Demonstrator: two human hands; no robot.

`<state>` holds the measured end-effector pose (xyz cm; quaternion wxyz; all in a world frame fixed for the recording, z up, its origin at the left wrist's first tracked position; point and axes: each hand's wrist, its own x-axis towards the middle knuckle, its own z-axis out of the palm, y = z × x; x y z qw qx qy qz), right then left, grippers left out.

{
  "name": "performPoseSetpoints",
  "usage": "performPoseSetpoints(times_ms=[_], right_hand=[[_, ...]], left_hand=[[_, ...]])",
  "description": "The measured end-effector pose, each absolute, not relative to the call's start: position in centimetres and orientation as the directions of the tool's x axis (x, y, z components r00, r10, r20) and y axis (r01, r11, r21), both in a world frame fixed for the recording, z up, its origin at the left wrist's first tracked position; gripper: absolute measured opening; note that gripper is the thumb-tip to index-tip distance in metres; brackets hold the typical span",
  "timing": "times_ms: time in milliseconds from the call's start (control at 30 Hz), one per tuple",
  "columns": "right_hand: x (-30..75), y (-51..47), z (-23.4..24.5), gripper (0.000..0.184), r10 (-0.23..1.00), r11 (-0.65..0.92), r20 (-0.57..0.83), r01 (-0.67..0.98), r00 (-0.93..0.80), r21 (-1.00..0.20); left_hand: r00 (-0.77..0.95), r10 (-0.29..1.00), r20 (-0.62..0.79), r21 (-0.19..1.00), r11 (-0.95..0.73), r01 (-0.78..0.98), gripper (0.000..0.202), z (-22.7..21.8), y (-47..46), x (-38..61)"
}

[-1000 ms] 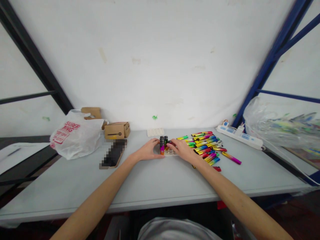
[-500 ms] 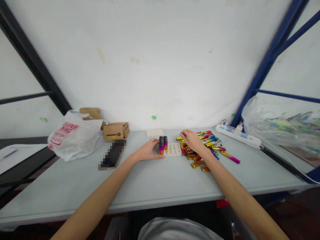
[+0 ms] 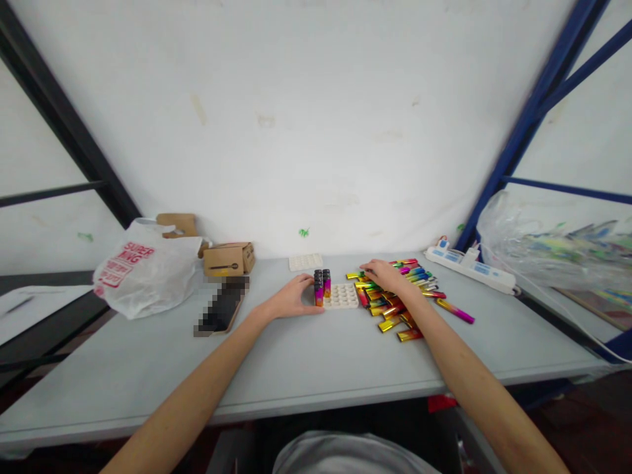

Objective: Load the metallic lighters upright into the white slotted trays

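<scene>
My left hand [image 3: 291, 296] curls around the left end of a white tray [image 3: 340, 296] with rows of round holes, thumb at the near side and fingers behind. At that end several lighters [image 3: 319, 289] with black tops and purple-orange bodies stand upright in the tray. Over the back left of a loose heap of shiny lighters [image 3: 390, 322], my right hand [image 3: 388, 275] lies with its fingers bent together. Whatever its fingertips pinch, if anything, is hidden. The heap's gold, red, green and purple lighters lie flat beside the tray's right edge.
Another white tray [image 3: 305, 262] lies by the wall. To the left are a phone [image 3: 224, 306], a small cardboard box [image 3: 230, 259] and a white plastic bag [image 3: 148, 270]. A power strip [image 3: 471, 270] and a clear bag [image 3: 557, 243] are on the right.
My right hand has shifted slightly right and down onto the lighter heap, uncovering more of its near side. My left hand and the tray stay in place.
</scene>
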<state>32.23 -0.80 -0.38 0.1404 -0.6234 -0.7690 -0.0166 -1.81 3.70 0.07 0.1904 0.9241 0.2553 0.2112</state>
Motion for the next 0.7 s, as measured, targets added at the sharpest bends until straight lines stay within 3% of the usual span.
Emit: performPoseSetpoints(times_ms=[267,400,467,567,700], right_hand=[[32.2,-1.3,-0.5,0.021,0.921,0.261,0.355,0.931,-0.161,-0.255],[31.4,-1.3,-0.3,0.026,0.860,0.294,0.511,0.821,-0.003,-0.489],[30.7,-1.3,0.0,0.030,0.841,0.305,0.524,0.681,0.136,-0.665],[29.2,-1.7,0.5,0.040,0.864,0.344,0.432,0.322,0.261,-0.882],[26.8,-2.9,1.3,0.043,0.940,0.299,0.267,-0.138,0.211,-0.944]], left_hand=[[0.778,0.552,0.299,0.443,-0.803,0.399,0.075,-0.1,3.8,-1.8],[0.783,0.548,0.295,0.434,-0.807,0.401,0.075,0.1,3.7,-1.9],[0.786,0.548,0.287,0.430,-0.806,0.406,0.075,0.2,3.6,-1.9],[0.783,0.553,0.283,0.435,-0.802,0.409,0.075,0.4,3.5,-1.9],[0.774,0.559,0.297,0.445,-0.799,0.406,0.073,0.4,3.4,-1.9]])
